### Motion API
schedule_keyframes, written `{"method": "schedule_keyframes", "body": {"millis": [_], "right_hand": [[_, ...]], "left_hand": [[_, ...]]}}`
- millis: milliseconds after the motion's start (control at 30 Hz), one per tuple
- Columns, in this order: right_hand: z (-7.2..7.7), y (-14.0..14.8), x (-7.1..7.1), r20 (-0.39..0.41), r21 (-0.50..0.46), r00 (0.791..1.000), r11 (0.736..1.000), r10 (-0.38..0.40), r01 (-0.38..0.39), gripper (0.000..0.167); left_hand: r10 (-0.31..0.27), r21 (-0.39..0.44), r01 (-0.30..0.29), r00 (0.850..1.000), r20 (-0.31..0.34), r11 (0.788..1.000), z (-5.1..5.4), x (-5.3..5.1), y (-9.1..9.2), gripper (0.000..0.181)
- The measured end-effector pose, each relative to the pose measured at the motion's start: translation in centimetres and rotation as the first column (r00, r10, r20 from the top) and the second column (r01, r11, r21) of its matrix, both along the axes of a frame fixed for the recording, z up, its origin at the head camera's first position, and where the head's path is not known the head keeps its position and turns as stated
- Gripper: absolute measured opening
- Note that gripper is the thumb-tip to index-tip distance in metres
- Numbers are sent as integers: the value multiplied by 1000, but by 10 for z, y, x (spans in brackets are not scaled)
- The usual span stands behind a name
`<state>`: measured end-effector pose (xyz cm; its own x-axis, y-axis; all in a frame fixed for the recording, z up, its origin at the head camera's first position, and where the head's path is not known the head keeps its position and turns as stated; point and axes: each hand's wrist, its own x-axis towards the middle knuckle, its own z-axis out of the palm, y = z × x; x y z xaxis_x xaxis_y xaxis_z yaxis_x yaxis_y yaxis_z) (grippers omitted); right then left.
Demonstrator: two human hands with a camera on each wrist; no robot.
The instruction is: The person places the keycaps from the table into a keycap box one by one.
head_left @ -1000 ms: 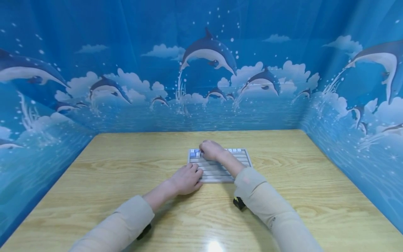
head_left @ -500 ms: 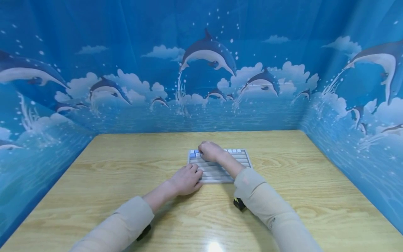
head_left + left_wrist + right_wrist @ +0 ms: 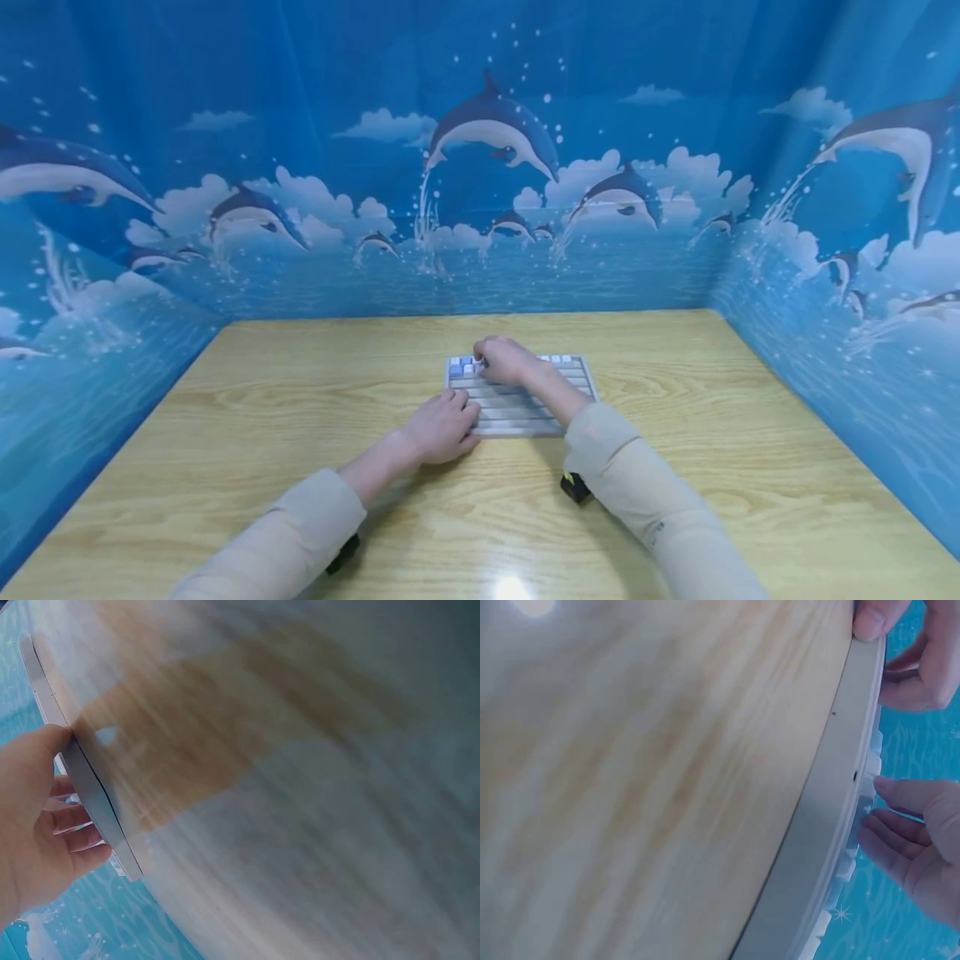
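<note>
A pale keyboard-shaped tray point(image 3: 517, 408) with grey rows lies on the table, blue and white keycaps point(image 3: 456, 367) along its far-left part. My left hand point(image 3: 441, 427) grips the near-left edge; in the left wrist view the thumb presses the front side point(image 3: 90, 780) and the fingers curl over the top. My right hand point(image 3: 506, 360) is bent over the far row. In the right wrist view its thumb and fingertips point(image 3: 877, 825) close around a keycap among the upright caps, partly hidden. More white keycaps point(image 3: 556, 358) stand to the right of this hand.
The wood-grain table point(image 3: 262, 417) extends on all sides of the tray. Blue dolphin-printed curtains point(image 3: 337, 275) surround it at the back and both sides. Black devices sit under the left sleeve point(image 3: 343, 554) and the right sleeve point(image 3: 576, 487).
The view has shifted slightly. My right hand's fingers have moved a little over the far row, and a white keycap shows beneath its fingertips. My left hand keeps its grip on the tray.
</note>
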<state>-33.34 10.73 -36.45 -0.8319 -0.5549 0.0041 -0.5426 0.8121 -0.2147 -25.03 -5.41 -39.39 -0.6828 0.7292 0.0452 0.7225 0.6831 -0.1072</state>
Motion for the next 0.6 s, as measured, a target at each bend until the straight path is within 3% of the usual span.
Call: {"method": "schedule_keyframes", "body": {"millis": [200, 367, 467, 600], "right_hand": [[1, 16, 6, -23, -12, 999, 1000, -25, 24, 22], [5, 32, 18, 17, 12, 998, 998, -60, 60, 30], [8, 40, 27, 51, 25, 997, 998, -62, 60, 38], [13, 50, 40, 99, 10, 992, 997, -79, 79, 51]], "left_hand": [[14, 37, -15, 1000, 23, 999, 2, -1, 0, 27], [17, 93, -16, 1000, -13, 995, 3, -4, -3, 33], [62, 119, -59, 998, -23, 991, 6, -6, -9, 39], [150, 145, -151, 989, 12, 978, 15, -9, -16, 45]]}}
